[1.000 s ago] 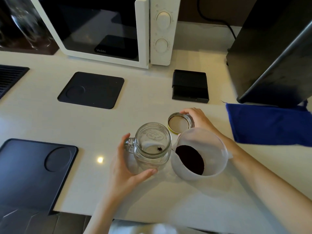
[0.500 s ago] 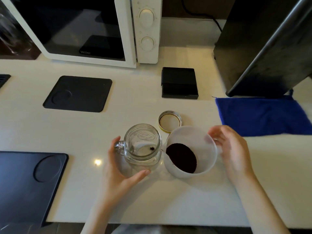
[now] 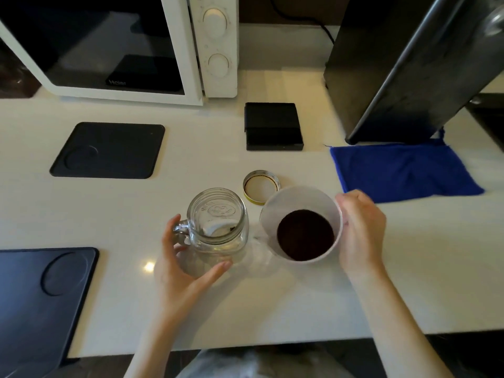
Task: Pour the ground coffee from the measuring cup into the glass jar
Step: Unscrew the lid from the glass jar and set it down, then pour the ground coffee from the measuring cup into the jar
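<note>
Coffee grounds (image 3: 305, 235) lie dark in the bottom of the white measuring cup (image 3: 301, 223), which sits at frame centre with its mouth up and its spout toward the glass jar (image 3: 218, 225) just left of it. The right hand (image 3: 360, 230) is wrapped around the cup's right side. The left hand (image 3: 185, 268) cups the upright, open jar. Behind them a lid (image 3: 261, 186) lies upturned on the pale counter (image 3: 272, 309); a microwave (image 3: 122, 45) fills the upper left and a blue cloth (image 3: 403, 173) lies at right.
</note>
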A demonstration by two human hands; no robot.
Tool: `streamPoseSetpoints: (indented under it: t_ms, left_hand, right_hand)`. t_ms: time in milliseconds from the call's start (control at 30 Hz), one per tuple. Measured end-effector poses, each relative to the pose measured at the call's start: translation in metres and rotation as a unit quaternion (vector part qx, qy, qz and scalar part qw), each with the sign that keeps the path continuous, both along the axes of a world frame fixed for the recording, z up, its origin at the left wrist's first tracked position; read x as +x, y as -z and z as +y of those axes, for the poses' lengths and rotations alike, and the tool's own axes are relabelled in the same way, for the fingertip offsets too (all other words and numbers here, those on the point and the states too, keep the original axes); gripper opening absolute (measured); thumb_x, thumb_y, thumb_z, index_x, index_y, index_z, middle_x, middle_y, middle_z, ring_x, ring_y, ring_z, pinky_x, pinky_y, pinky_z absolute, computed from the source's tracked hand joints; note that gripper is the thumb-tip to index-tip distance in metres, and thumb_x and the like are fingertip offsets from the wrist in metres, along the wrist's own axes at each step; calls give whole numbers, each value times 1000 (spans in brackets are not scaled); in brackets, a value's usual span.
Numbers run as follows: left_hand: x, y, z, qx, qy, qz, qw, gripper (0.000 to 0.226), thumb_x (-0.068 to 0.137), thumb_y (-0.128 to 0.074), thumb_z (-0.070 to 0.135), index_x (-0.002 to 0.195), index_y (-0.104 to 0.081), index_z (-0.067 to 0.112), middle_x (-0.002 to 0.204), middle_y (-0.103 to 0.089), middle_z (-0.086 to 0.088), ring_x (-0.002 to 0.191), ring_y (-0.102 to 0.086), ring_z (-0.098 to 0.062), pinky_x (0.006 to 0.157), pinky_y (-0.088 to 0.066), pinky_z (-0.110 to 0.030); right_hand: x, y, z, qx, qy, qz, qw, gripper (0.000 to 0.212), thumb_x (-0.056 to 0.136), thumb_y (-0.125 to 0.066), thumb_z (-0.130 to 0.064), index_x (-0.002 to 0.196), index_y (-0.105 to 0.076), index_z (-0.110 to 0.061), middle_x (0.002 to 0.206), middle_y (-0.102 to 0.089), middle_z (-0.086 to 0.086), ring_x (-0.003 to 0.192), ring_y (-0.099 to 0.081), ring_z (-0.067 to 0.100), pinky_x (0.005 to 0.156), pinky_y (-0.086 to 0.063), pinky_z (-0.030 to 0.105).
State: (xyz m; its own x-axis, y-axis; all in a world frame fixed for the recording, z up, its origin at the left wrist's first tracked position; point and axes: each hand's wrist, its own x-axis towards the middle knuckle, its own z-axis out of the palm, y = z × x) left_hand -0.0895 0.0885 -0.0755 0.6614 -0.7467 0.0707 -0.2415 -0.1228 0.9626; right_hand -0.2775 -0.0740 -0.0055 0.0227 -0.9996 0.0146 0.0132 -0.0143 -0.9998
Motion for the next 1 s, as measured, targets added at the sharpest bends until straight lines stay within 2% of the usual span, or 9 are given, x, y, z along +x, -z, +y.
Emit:
streamPoseSetpoints:
  t_ms: [133, 400, 500, 633, 700, 800, 867, 933, 1000]
  left_hand:
    - [-2, -2, -1, 1, -7, -6, 1000, 99, 42, -80, 48, 125, -27, 62, 118, -51, 27, 99, -55, 8, 84, -44, -25]
    - [0, -2, -1, 6, -4, -12, 1000, 100, 42, -80, 49, 126, -28, 61, 120, -51, 24, 99, -55, 6, 85, -45, -28]
    - [0, -4, 0, 3, -1, -14, 1000, 97, 45, -78, 51, 125, -26, 62, 119, -50, 28, 99, -54, 8, 83, -43, -20]
    - [4, -11, 1, -30, 24, -32, 999, 62, 67, -60, 52, 123, -33, 55, 113, -52, 43, 101, -53, 13, 84, -41, -7]
    - [6, -16, -3, -79, 22, 25, 996, 39, 75, -50, 47, 114, -46, 44, 104, -61, 33, 95, -56, 10, 83, -43, -9]
    - [7, -22, -16, -118, -12, 108, 987, 25, 80, -46, 37, 98, -57, 25, 88, -66, 17, 83, -57, 4, 76, -44, -12]
    - [7, -24, -25, -121, -36, 155, 980, 16, 84, -45, 26, 87, -61, 23, 80, -65, 12, 79, -57, -1, 75, -43, -20]
    - [8, -26, -30, -128, -56, 204, 969, 23, 90, -48, 19, 73, -62, 26, 68, -64, 14, 71, -54, -5, 71, -39, -24]
    - [10, -26, -32, -133, -56, 233, 962, 24, 84, -51, 24, 63, -62, 27, 60, -62, 14, 66, -50, -9, 67, -36, -26]
  right_hand:
    - [-4, -17, -5, -115, -97, 70, 986, 26, 65, -62, -17, 51, -40, -17, 47, -39, -7, 50, -35, 6, 48, -32, 13]
    - [1, -22, -4, -148, -127, 99, 976, 27, 68, -62, -9, 53, -39, -10, 48, -35, -3, 49, -33, 6, 47, -30, 12]
    - [2, -20, -4, -141, -142, 115, 973, 29, 70, -64, -14, 54, -41, -7, 50, -37, -3, 51, -35, 5, 49, -31, 10]
    - [1, -17, -5, -160, -128, 137, 969, 33, 74, -65, -33, 61, -53, -6, 58, -49, -5, 68, -45, 8, 61, -36, 9]
    - [2, -15, -3, -195, -111, 169, 960, 35, 77, -58, -40, 65, -57, -8, 64, -53, -5, 75, -46, 12, 67, -36, 12]
    - [4, -14, -1, -219, -86, 223, 946, 40, 80, -50, -47, 70, -57, -9, 72, -54, -7, 79, -44, 17, 68, -35, 15]
    - [4, -13, -1, -210, -84, 247, 942, 42, 79, -46, -52, 75, -57, -11, 76, -52, -11, 81, -42, 15, 67, -35, 14]
    - [2, -13, -3, -197, -95, 254, 942, 40, 77, -46, -55, 80, -57, -16, 80, -52, -13, 82, -42, 12, 66, -34, 10]
    - [-1, -14, -3, -177, -101, 218, 954, 35, 76, -50, -53, 80, -58, -20, 81, -56, -11, 82, -47, 8, 66, -36, 7]
